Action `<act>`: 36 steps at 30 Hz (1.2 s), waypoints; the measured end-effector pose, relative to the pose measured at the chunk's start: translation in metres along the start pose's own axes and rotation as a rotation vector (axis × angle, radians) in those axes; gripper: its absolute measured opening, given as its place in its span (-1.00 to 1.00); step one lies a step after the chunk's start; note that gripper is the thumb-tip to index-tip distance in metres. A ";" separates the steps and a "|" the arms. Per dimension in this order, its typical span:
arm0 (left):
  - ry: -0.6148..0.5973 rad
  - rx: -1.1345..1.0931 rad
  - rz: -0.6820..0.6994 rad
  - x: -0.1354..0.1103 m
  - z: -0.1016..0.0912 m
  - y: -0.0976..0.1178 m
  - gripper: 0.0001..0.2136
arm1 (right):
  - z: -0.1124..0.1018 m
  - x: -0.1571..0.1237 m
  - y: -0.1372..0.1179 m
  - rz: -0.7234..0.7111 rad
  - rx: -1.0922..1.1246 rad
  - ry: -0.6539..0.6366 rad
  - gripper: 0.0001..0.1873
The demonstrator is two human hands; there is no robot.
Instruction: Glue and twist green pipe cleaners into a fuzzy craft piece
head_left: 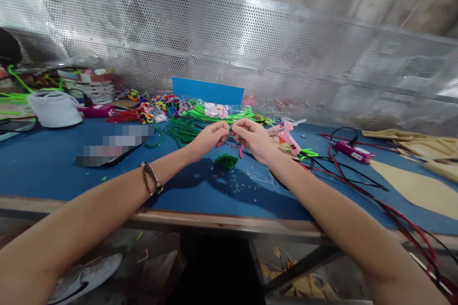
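Centrally, left hand (213, 137) and right hand (253, 139) are pinching a green strand (231, 128). Slackening could be dropping it toward six o'clock.

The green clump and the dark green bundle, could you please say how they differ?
The green clump is small and compact; the dark green bundle is larger, with long strands. The clump lies nearer the camera, the bundle farther back. Both are dark green.

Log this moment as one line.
left hand: pinched | right hand: pinched, beside left | anything held: unclear | green tuft: on blue table
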State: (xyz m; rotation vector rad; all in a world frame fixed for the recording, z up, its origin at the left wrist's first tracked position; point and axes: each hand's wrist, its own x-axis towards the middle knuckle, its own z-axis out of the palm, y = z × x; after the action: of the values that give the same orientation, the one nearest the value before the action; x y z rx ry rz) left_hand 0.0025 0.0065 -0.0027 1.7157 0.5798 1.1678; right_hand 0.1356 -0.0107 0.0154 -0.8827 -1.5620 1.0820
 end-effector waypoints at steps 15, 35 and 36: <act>0.068 0.662 0.190 -0.004 0.000 0.003 -0.88 | -0.002 -0.013 -0.006 -0.509 -1.400 -0.076 -0.83; -0.008 -0.125 0.038 -0.002 -0.001 0.001 -0.94 | -0.003 -0.006 -0.005 -0.296 -0.250 0.000 -0.94; -0.019 -0.121 0.035 -0.002 0.000 0.001 -0.93 | -0.004 -0.006 -0.006 -0.311 -0.298 0.001 -0.94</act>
State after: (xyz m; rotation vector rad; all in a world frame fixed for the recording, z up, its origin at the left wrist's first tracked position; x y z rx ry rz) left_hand 0.0014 0.0046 -0.0024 1.6380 0.4597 1.1862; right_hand 0.1404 -0.0177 0.0195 -0.7990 -1.8184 0.6385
